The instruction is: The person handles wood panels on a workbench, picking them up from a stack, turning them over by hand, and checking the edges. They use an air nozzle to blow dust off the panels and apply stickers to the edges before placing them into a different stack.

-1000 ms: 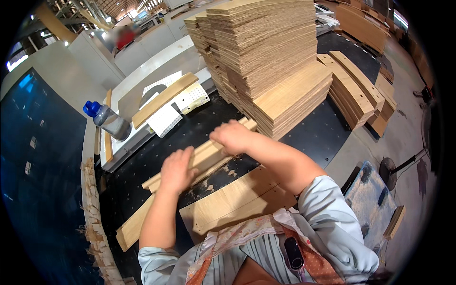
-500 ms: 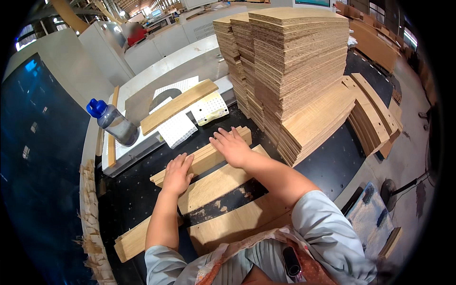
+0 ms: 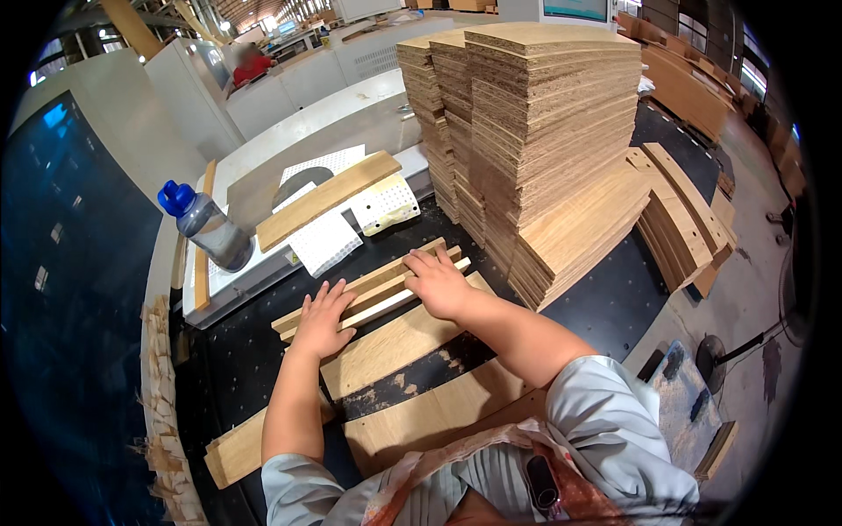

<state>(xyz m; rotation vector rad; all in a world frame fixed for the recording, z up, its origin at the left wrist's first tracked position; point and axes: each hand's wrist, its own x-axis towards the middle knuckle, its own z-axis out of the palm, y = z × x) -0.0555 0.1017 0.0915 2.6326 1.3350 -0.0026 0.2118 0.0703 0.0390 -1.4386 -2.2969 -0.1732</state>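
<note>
So both hands are down on a small bundle of narrow wood strips [image 3: 379,294], which sits on the black table [image 3: 579,294] and runs at a slant, low on the left, higher on the right. The left hand [image 3: 323,323] lies over the lower-left part, fingers spread and thumb out to the side. The right hand [image 3: 436,282] is near the other end, fingers bent over the top; can't tell if it's actually pinching anything. The nearest strip shows a pale, whitish edge. Just on the body side of the bundle there's a flat board [image 3: 386,355], and the left thumb is right by it.

As for writing: white dotted sheets [image 3: 324,244] lie past the strips, partly under another board [image 3: 329,199]. There's a tiny yellow label [image 3: 294,259] on the edge of the white machine [image 3: 254,289], too small to read. Same deal with the teal screen [image 3: 577,9] up top.
</note>
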